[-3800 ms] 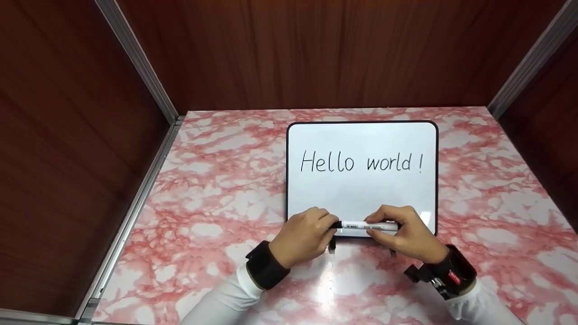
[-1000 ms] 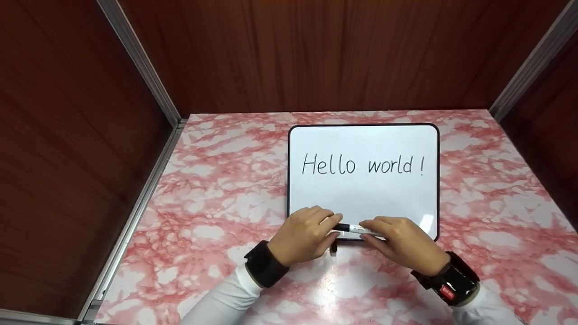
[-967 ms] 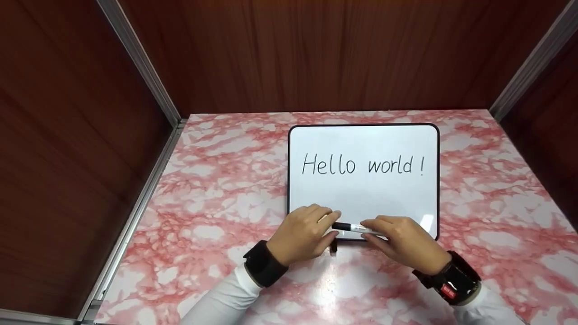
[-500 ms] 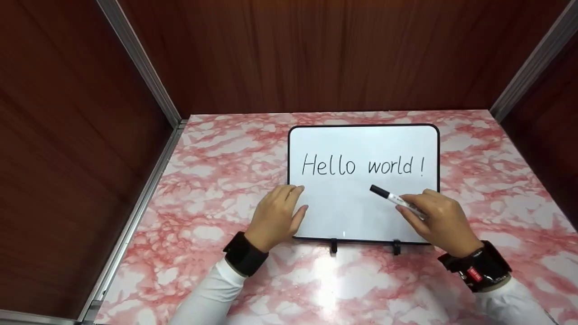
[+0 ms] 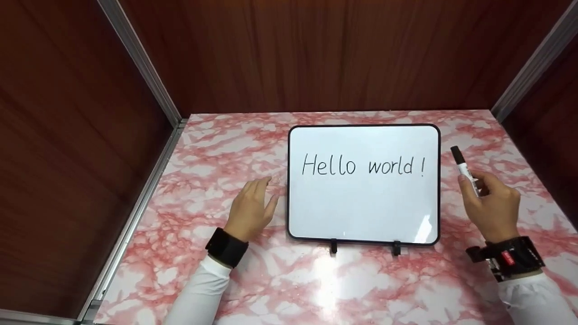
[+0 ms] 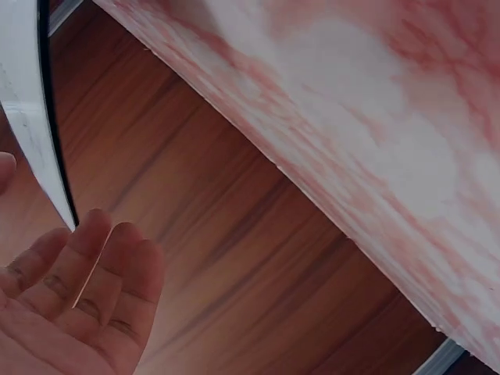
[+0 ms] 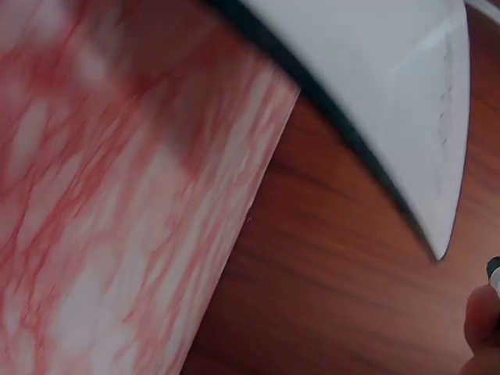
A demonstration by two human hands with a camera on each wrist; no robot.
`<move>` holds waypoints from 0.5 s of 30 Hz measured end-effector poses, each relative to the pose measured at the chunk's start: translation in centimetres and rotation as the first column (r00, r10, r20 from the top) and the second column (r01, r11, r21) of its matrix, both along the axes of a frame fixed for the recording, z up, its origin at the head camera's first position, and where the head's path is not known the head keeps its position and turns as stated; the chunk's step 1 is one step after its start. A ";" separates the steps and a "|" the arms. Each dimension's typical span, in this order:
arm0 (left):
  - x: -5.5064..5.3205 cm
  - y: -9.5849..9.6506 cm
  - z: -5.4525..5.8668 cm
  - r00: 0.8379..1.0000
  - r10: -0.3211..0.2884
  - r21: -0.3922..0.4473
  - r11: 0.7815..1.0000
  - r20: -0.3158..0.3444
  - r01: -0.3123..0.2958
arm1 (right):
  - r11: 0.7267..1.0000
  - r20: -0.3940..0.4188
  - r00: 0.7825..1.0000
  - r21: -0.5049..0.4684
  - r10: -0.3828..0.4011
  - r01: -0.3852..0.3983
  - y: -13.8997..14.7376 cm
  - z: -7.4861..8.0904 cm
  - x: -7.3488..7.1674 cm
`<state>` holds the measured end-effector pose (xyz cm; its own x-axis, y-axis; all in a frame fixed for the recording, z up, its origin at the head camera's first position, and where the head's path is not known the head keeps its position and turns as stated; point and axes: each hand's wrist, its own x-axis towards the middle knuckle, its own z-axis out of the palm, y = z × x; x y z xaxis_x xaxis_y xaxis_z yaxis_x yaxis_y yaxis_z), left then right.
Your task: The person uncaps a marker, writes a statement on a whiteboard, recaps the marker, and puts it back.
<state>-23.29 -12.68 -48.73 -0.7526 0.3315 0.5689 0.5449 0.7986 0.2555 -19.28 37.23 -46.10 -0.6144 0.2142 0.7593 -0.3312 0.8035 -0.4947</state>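
A whiteboard [image 5: 361, 203] with a black frame stands on small black feet, with "Hello world !" written on it in black. To its right, my right hand [image 5: 493, 205] holds a capped marker [image 5: 465, 169], white with a black cap that points up and away. In the right wrist view only the thumb [image 7: 483, 316] and the marker's cap [image 7: 493, 267] show at the edge. My left hand [image 5: 250, 207] is off the board's left side, holding nothing. Its fingers [image 6: 117, 273] are loosely extended in the left wrist view.
The table [image 5: 203, 180] has a red and white marbled top. Dark wood panels [image 5: 316, 54] close it in at the back and both sides, with metal rails [image 5: 144, 58] at the corners. Black straps circle both wrists.
Both hands were together on the marker in front of the board. They have parted: the left moved left without it, the right carried the capped marker right, past the board's edge.
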 end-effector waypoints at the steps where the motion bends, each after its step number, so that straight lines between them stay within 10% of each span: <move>1: -0.1 -0.2 -0.2 1.000 0.007 -0.004 1.000 0.007 -0.007 | 1.000 0.024 1.000 0.006 -0.018 0.018 0.5 -0.2 -0.1; 6: -0.8 -1.2 -1.0 0.998 0.047 -0.029 0.999 0.046 -0.046 | 0.994 0.212 0.972 0.071 -0.101 0.088 2.7 -1.3 -0.3; 15: -1.2 -1.9 -1.4 0.986 0.095 -0.029 0.995 0.134 -0.092 | 0.979 0.547 0.833 0.203 -0.084 -0.034 6.3 -3.6 -0.8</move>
<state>-24.46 -14.54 -50.14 -0.8503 0.2679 0.4530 0.4294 0.8508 0.3028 -20.08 43.48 -49.72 -0.9384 0.1189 0.3243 -0.0303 0.9069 -0.4203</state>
